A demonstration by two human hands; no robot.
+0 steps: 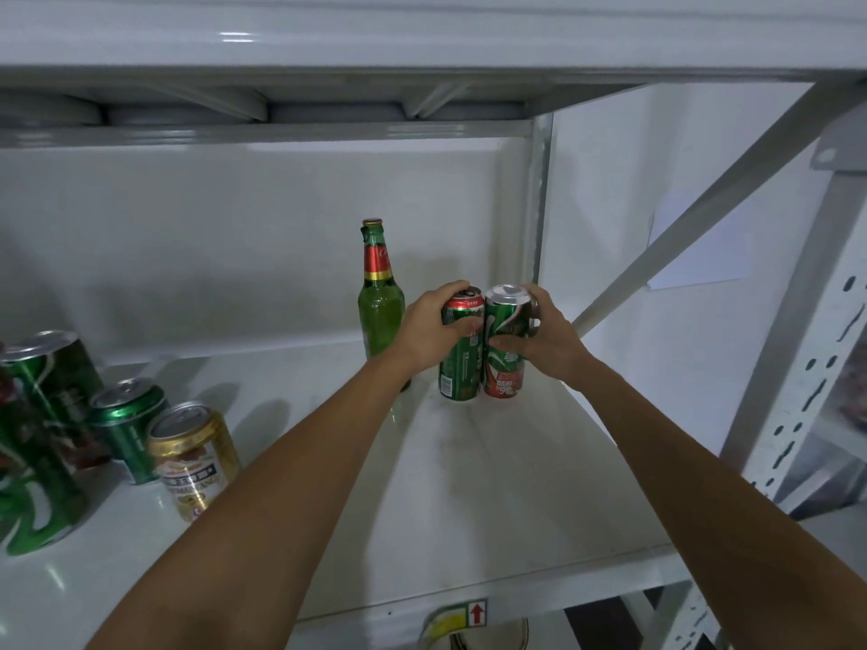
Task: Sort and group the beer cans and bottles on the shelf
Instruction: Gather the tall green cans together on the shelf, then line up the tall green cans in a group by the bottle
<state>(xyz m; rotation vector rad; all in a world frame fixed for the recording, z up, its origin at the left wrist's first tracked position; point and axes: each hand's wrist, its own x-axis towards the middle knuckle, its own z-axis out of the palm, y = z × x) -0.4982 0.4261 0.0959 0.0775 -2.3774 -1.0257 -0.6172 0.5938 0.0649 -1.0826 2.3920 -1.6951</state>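
Note:
Two tall cans stand side by side, touching, at the back right of the white shelf. My left hand grips the green can with a red top band. My right hand grips the green can with a white swirl and red base. A green glass bottle with a red and gold neck label stands upright just left of my left hand. At the far left sit several more cans: tall green ones, a short green can and a gold can.
The shelf above hangs low over the bottle. A grey diagonal brace and a perforated upright bound the right side. A white wall closes the back.

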